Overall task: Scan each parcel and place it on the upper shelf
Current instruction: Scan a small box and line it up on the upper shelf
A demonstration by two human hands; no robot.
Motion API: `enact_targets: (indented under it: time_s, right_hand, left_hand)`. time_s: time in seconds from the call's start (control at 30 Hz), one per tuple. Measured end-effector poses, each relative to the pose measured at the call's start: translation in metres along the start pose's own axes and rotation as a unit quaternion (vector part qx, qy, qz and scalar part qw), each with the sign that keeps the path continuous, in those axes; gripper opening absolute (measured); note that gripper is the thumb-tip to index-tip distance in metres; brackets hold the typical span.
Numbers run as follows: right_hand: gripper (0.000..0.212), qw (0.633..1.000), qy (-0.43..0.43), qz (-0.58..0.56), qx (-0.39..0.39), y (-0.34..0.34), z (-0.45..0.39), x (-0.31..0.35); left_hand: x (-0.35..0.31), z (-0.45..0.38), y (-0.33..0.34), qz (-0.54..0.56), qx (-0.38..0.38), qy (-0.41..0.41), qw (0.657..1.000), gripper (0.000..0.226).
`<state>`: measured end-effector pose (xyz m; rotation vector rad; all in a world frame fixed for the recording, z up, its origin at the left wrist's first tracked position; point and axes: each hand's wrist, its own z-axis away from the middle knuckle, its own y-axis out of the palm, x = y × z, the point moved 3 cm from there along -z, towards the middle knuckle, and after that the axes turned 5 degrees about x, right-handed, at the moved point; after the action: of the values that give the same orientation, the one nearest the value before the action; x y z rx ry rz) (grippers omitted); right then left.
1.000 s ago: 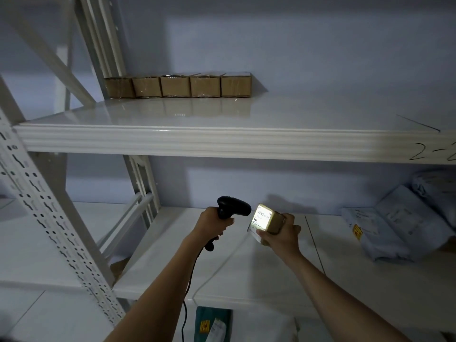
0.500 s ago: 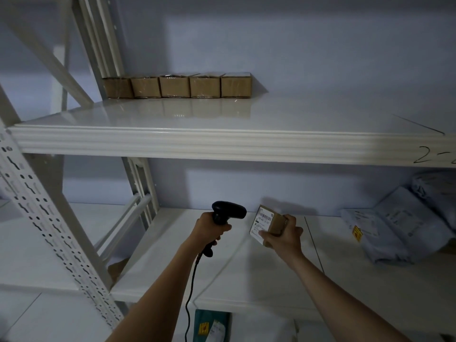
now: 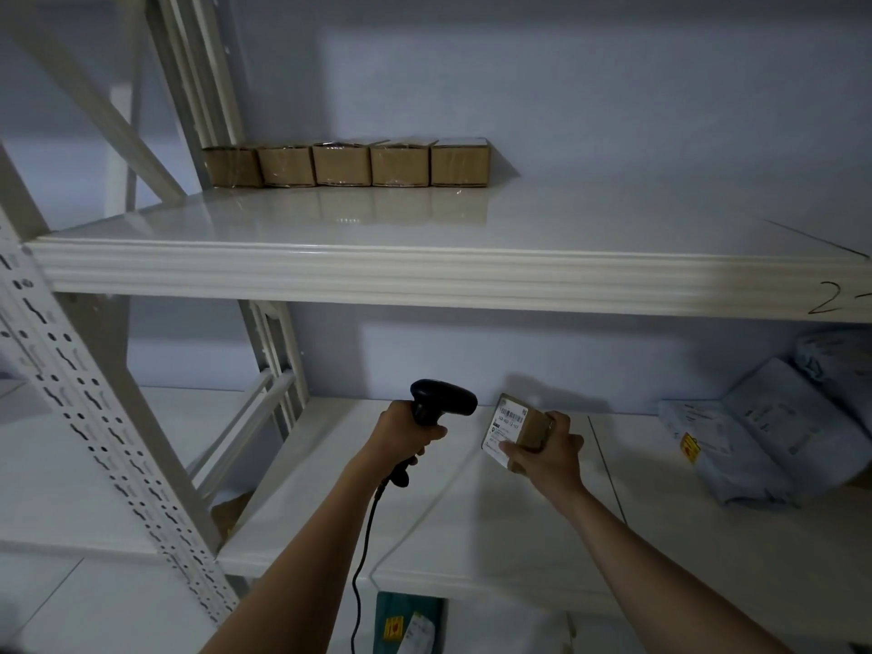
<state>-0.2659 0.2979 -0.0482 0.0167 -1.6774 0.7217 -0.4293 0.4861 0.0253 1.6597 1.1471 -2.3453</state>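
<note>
My left hand grips a black corded barcode scanner, its head pointing right. My right hand holds a small brown cardboard parcel above the lower shelf, its white label turned toward the scanner. The scanner head and the parcel are a short gap apart. Above them runs the white upper shelf. Several brown boxes stand in a row at its back left, against the wall.
Grey plastic mailer bags lie on the lower shelf at the right. A perforated white upright and diagonal braces stand at the left. A green packet shows below the lower shelf. The scanner cable hangs down.
The bright scan light on the parcel's label has gone out. Both hands with scanner and parcel have stayed nearly in place above the lower shelf.
</note>
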Motion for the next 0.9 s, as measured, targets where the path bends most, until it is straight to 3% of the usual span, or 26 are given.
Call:
enact_targets:
  time_s: [0.7, 0.9]
  right_hand:
    - [0.08, 1.0, 0.009, -0.008, 0.01, 0.008, 0.005, 0.012]
    - [0.08, 0.997, 0.047, -0.043, 0.036, 0.01, 0.008, 0.015]
  left_hand:
    - [0.015, -0.003, -0.021, 0.024, -0.022, 0.002, 0.999, 0.016]
    - [0.036, -0.004, -0.013, 0.068, 0.049, -0.059, 0.995, 0.029]
